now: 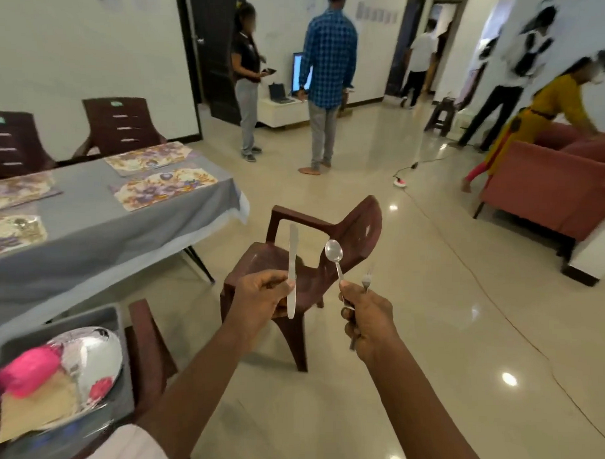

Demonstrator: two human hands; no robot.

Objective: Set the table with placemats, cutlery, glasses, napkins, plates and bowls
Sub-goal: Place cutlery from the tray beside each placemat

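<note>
Over a brown chair [356, 227], the left hand [262, 296] grips a knife [292, 264] upright. The right hand [369, 316] grips a spoon [334, 254] and fork [367, 280], heads up. Placemats [166, 187] lie on the table [89, 243] at left, well apart.

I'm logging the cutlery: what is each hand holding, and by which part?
The left hand grips a knife around its handle, blade up. The right hand grips a spoon and a fork by their handles.
</note>
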